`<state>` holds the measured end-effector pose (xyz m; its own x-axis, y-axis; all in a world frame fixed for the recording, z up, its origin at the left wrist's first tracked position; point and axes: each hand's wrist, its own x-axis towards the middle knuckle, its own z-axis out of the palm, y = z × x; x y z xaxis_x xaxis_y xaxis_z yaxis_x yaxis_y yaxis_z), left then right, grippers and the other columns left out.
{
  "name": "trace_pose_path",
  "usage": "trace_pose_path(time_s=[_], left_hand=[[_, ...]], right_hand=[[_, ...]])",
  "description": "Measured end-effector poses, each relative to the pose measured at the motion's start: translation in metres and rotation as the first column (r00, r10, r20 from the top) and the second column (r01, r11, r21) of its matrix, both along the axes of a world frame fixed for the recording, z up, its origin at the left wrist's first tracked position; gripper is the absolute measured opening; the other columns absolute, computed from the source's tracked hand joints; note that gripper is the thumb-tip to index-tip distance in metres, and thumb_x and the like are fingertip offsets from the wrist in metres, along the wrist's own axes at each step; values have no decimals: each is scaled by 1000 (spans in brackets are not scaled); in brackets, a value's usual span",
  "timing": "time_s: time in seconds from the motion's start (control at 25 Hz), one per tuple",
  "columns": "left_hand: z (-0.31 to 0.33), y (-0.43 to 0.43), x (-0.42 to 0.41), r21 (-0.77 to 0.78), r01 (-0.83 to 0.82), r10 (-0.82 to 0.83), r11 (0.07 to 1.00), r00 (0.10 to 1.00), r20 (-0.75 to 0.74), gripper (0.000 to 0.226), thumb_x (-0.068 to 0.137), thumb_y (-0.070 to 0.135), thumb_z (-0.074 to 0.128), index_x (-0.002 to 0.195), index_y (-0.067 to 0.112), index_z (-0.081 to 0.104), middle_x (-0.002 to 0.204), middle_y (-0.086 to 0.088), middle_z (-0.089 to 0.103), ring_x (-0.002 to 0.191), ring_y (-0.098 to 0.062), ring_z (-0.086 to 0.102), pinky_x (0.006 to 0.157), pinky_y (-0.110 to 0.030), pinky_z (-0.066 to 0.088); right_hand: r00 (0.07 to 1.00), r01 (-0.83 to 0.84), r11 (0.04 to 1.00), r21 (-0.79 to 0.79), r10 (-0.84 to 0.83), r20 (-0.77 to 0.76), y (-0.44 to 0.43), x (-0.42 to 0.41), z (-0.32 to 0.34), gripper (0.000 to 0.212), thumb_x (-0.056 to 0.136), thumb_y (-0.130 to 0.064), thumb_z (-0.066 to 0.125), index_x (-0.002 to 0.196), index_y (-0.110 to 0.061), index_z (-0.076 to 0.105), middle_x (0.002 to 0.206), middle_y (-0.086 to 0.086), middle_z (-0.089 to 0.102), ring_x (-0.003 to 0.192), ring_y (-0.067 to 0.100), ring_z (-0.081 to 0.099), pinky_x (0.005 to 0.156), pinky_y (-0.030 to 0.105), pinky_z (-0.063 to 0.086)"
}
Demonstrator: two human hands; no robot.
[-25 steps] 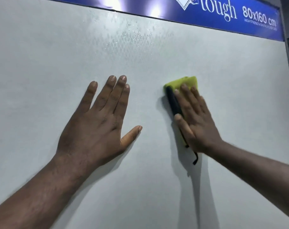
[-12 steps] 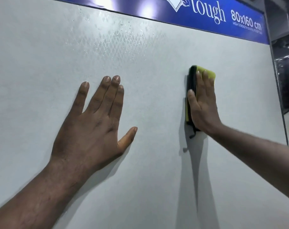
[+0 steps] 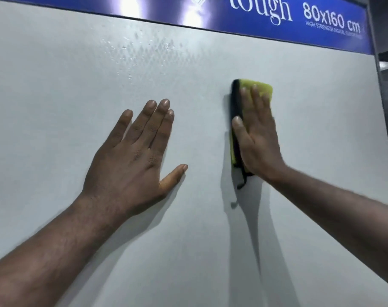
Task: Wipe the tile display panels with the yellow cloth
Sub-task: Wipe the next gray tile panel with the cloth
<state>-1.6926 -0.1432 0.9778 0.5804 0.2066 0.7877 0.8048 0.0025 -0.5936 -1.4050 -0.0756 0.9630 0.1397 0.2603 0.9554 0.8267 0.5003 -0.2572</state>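
A large pale grey tile display panel (image 3: 78, 74) fills the view. My right hand (image 3: 258, 140) lies flat with straight fingers on the yellow cloth (image 3: 260, 86), pressing it against the panel right of centre. The cloth has a black edge along its left side, and most of it is hidden under the hand. My left hand (image 3: 133, 156) rests flat on the panel with fingers spread, to the left of the cloth and apart from it. A patch of wet droplets (image 3: 144, 49) shows on the panel near its top.
A blue header strip (image 3: 321, 21) with white lettering "80x160 cm" runs along the panel's top edge. A dark metal frame post (image 3: 385, 89) borders the panel on the right.
My right hand has slid the cloth up and to the right, turning from slanted to upright. The left hand has stayed flat on the panel.
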Motion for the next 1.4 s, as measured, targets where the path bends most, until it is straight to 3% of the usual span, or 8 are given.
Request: trace_pose_path(time_s=[0.12,0.32,0.52,0.68,0.92,1.12,1.32,1.4], left_hand=[[-1,13,41,-4,16,-16,1000,1000,3,94,104,64,34,173,3,13,182,-11,5,169,-26,6,136,-53,12],[-5,33,78,18,-1,0,1000,999,45,94,105,65,31,172,1,13,181,-15,6,169,-30,6,136,-55,10],[-14,37,86,7,13,-12,1000,999,-46,90,107,62,30,173,3,9,182,-12,1,169,-28,5,135,-55,14],[-18,37,85,2,-5,5,1000,995,-96,86,110,58,27,172,3,8,182,-13,4,168,-29,8,135,-56,15],[-20,39,93,-13,11,-12,1000,998,-57,92,106,65,29,171,1,16,181,-16,8,168,-31,8,135,-57,13],[-18,43,102,-4,36,-37,999,998,-56,95,105,67,34,172,2,14,182,-14,6,169,-28,7,136,-56,11],[-16,58,149,-2,40,-40,999,999,-33,95,104,68,37,172,4,17,182,-11,7,169,-27,8,134,-58,16],[-11,68,175,6,34,-34,999,998,-60,93,105,67,36,172,4,18,182,-10,8,169,-27,8,134,-58,16]], right_hand=[[895,24,989,147,-87,437,5,37,-56,61,113,-38,41,170,-27,20,179,-6,7,165,19,1,132,48,8],[999,-33,997,71,32,9,34,98,3,61,112,-41,39,169,-34,18,178,-14,7,164,8,-4,132,51,13],[965,11,983,181,-58,254,51,120,-45,60,112,-34,45,169,-23,26,178,-6,13,165,19,5,132,49,16],[984,49,998,38,-42,-173,61,153,-19,66,110,-47,31,170,-24,19,178,-5,9,165,17,-1,134,41,5],[965,-7,1000,-19,12,262,36,131,-80,65,113,-38,40,170,-35,9,177,-18,-6,164,14,-10,132,52,5],[991,22,999,-28,-26,-128,62,163,-4,65,109,-52,26,169,-36,7,178,-12,-2,163,11,-10,131,59,7],[960,6,997,76,-27,278,60,174,-50,62,112,-41,38,170,-36,14,177,-17,0,164,13,-6,132,45,3],[974,27,999,47,-37,224,74,216,-53,62,111,-45,35,168,-41,10,177,-19,-1,164,11,-7,132,52,7]])
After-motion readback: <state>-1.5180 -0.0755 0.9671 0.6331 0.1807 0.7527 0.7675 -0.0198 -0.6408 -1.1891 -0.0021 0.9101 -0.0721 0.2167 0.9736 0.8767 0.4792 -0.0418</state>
